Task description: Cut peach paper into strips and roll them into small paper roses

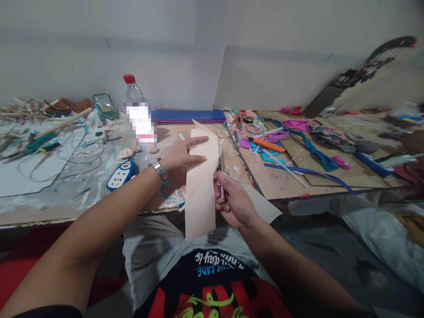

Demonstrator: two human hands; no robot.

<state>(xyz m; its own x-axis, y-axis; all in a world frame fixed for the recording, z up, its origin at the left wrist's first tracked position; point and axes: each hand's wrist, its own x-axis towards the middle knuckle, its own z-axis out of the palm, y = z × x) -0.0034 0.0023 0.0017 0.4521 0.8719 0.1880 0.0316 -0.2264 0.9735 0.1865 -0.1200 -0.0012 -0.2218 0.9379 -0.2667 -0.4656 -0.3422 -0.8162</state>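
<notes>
Beneath left hand (180, 157): paper (200, 198), thumb and finger spread over it; grip underneath hidden
Inside right hand (239, 198): scissors (221, 191), fingers curled round them
Just ahead of right hand: blades (218, 168) at the paper's edge

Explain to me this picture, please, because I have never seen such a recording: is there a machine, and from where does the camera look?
There is no machine, only a person's two bare hands. The one camera is worn on the head and looks forward and down, so the forearms reach in from below.

The left hand, above a silver metal wristwatch, has its thumb and a finger on a long, pale pinkish sheet. The right hand closes its grip around a small pink-handled tool, perhaps scissors; the hand partly hides it.

On the cluttered worktable, a clear bottle with a red cap stands behind the left hand. Green-handled pliers lie at left, an orange-handled tool at right.
</notes>
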